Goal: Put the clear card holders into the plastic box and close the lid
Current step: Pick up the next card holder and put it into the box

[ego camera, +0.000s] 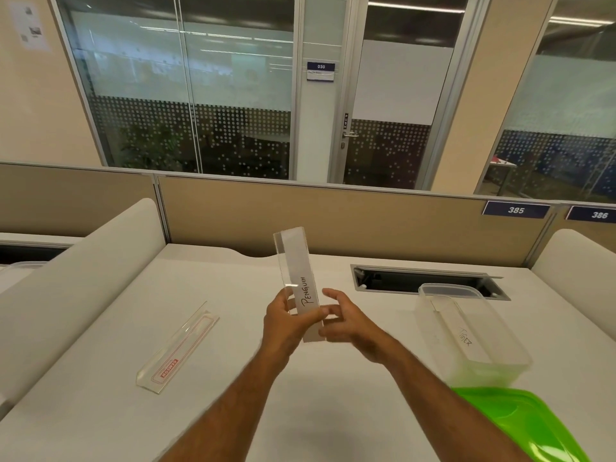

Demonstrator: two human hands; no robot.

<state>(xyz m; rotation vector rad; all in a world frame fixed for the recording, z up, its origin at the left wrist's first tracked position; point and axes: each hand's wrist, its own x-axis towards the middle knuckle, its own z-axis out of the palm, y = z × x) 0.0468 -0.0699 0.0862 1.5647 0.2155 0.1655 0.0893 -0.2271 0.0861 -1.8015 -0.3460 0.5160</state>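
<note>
A clear card holder with a white card reading PENGUIN (296,261) is held upright above the desk's middle. My left hand (286,323) grips its lower end, thumb across the front. My right hand (350,320) sits beside it, fingers loosely curled and touching the holder's lower right edge. A second clear card holder with a red-printed insert (178,350) lies flat on the desk to the left. The clear plastic box (430,295) stands at the right with a card holder marked TIGER (461,338) inside. Its green lid (520,425) lies in front of the box, off it.
The white desk (333,411) is bounded by a beige partition (333,221) behind and curved white dividers on both sides. An open cable slot (416,278) sits behind the box. Another clear container (13,275) shows on the neighbouring desk at far left.
</note>
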